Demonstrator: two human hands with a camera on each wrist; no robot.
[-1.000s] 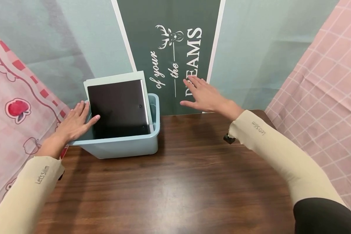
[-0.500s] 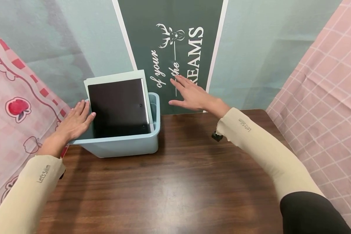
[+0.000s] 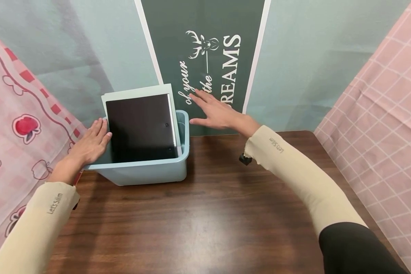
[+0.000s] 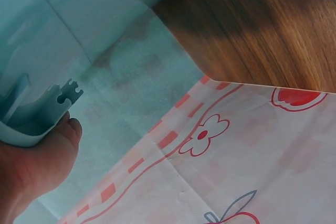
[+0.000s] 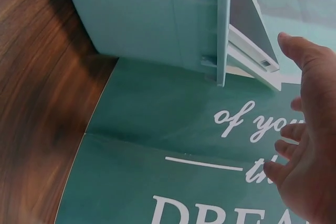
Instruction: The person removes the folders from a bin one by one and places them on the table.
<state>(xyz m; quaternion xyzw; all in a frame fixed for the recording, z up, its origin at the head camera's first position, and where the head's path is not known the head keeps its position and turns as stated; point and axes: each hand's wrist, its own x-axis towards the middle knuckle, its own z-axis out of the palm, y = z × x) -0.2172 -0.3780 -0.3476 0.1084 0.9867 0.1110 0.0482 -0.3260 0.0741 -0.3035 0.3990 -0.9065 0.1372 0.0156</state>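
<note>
Bin: on the table, near its far left corner.
Black panel: leaning in the bin, before a pale board.
Left hand: fingers straight, touching bin's left end.
Right hand: fingers outstretched, near bin's right end.

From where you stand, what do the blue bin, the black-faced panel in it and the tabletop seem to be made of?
Blue bin: likely plastic, satin, from its smooth moulded shape and rounded corners. Black-faced panel: smooth, faintly shiny front, perhaps plastic or glass. Tabletop: brown wood grain under soft glare; wood or laminate.
</note>
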